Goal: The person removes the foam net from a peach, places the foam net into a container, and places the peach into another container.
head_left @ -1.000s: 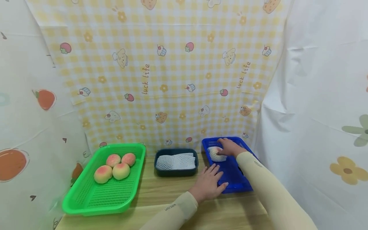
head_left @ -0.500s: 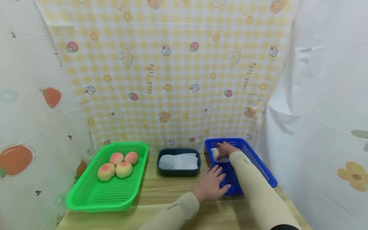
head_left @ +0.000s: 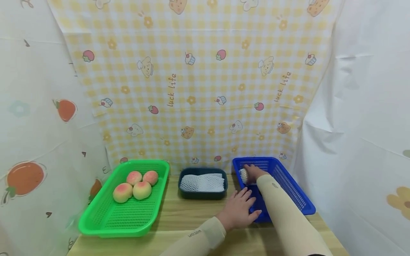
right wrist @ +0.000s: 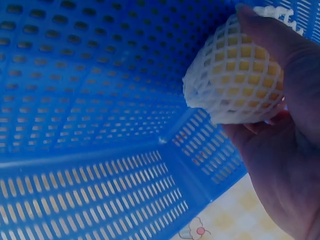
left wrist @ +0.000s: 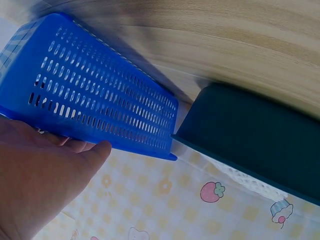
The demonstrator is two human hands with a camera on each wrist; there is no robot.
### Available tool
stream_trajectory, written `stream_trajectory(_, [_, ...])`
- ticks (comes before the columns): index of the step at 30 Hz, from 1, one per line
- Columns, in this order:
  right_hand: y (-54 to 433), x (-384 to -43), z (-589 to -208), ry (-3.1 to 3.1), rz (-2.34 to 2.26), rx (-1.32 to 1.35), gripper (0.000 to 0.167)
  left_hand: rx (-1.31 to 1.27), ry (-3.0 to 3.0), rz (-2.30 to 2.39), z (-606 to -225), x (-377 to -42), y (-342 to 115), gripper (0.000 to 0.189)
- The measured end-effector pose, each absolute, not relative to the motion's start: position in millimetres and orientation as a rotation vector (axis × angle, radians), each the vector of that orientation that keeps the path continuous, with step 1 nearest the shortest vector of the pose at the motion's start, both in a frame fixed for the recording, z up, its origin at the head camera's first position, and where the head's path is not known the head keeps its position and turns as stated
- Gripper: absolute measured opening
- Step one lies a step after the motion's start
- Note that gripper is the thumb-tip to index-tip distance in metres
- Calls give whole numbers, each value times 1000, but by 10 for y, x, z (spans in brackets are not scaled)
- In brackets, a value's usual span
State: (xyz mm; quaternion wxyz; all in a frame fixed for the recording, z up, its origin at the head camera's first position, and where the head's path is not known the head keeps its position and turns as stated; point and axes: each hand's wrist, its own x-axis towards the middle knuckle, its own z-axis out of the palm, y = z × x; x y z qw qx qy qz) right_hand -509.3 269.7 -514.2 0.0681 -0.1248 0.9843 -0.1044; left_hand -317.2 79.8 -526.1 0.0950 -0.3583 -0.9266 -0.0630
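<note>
A peach in a white foam net (right wrist: 242, 75) is held in my right hand (right wrist: 295, 115), thumb on one side and fingers on the other. Both are inside the blue basket (right wrist: 90, 115), toward its back left corner. In the head view, the right hand (head_left: 255, 174) partly covers the netted peach (head_left: 243, 176). My left hand (head_left: 237, 210) lies at the basket's near left rim with fingers spread and fairly straight. From the left wrist, that hand (left wrist: 45, 170) shows against the rim of the blue basket (left wrist: 100, 90).
A dark green tray (head_left: 202, 195) with white foam nets (head_left: 201, 182) stands in the middle. At left, a green basket (head_left: 121, 220) holds several peaches, one being this peach (head_left: 142, 190). A checked cloth (head_left: 198, 81) hangs behind the wooden table (head_left: 179, 217).
My right hand has closed round the netted peach, which now shows less in the head view. The left hand stays at the basket rim. The head view has shifted slightly.
</note>
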Motion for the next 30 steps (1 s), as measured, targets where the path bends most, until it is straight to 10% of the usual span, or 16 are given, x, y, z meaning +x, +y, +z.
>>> stream_trajectory(30, [2845, -4317, -4460, 3096, -359, -544, 89, -1085, -2810, -281, -5261, -3174, 784, 74])
